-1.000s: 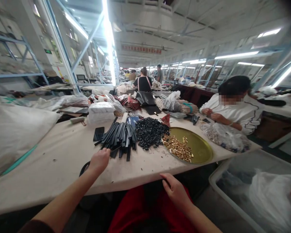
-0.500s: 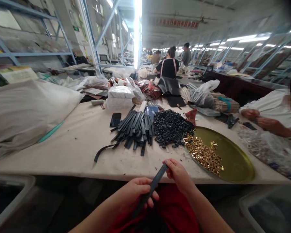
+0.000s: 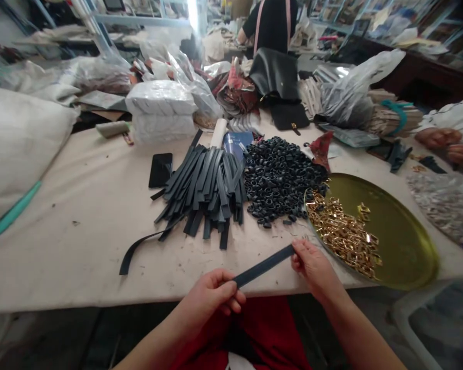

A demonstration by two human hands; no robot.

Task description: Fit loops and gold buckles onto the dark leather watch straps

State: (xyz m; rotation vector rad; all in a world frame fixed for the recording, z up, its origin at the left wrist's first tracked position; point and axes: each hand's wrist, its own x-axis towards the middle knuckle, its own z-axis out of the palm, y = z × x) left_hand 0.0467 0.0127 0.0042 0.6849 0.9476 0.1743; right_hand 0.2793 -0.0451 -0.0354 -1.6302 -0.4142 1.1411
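Note:
A dark blue-black strap (image 3: 263,266) is stretched between my two hands, just over the table's near edge. My left hand (image 3: 215,293) pinches its lower end between thumb and fingers. At the upper end my right hand (image 3: 310,261) grips it with closed fingertips. Beyond them lies a fanned pile of similar straps (image 3: 210,187). To its right is a heap of small black loops (image 3: 281,180). A round gold tray (image 3: 405,241) holds many small gold metal fittings (image 3: 345,236), close to my right hand.
A black phone (image 3: 160,170) lies left of the strap pile. White wrapped packs (image 3: 162,110), a black leather piece (image 3: 275,74) and plastic bags (image 3: 351,92) line the back. A large white sack (image 3: 19,154) stands at left. Another person's hands (image 3: 447,144) are at far right.
My view has tilted down and closer to the table. My right hand has moved right, away from the left; the strap lies more level and more of it shows between them.

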